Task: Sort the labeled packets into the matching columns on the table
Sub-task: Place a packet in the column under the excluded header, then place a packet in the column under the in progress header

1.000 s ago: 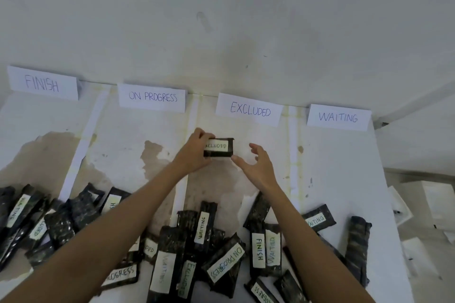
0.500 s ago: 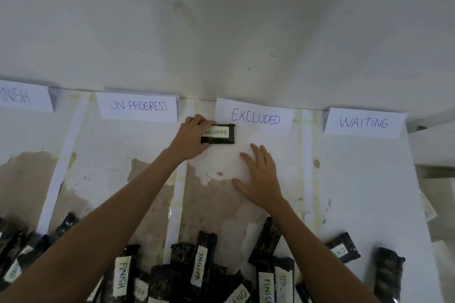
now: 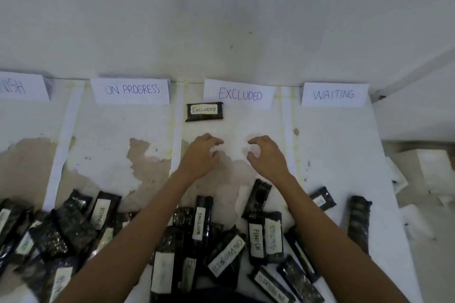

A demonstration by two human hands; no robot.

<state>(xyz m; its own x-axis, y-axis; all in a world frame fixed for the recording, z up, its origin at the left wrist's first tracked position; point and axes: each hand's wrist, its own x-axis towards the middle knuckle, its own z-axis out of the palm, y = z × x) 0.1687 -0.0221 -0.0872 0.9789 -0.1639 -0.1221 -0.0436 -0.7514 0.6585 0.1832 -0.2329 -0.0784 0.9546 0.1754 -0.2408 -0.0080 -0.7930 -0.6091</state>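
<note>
"One packet (image 3: 204,112) lies apart from the rest. How does it look?"

"Black and glossy, a flat oblong with a white label hand-lettered EXCLUDED. It lies flat at the far end of the third column. Its upper right corner meets the lower left corner of the EXCLUDED sign (image 3: 240,94)."

"And the setting?"

"A white table (image 3: 332,145), its covering worn through to brown patches, is split into columns by pale strips (image 3: 64,135). Paper signs stand along the far edge: a cut-off FINISH sign (image 3: 22,86), the ON PROGRESS sign (image 3: 131,90) and, at right, the WAITING sign (image 3: 334,94). A heap (image 3: 202,224) of similar packets crowds the near edge, with labels reading FINISH, WAITING and ON PROGRESS. A scuffed white wall (image 3: 221,19) rises behind."

"Which way does the packet run?"

"Its long axis goes left to right, parallel to the far edge and the signs. The lettering reads upright to the wearer."

"The hands?"

"Both hover over that same column, nearer the camera and clear of the packet. The left hand (image 3: 200,155) and right hand (image 3: 267,155) face each other, fingers loosely curled, holding nothing."
</note>
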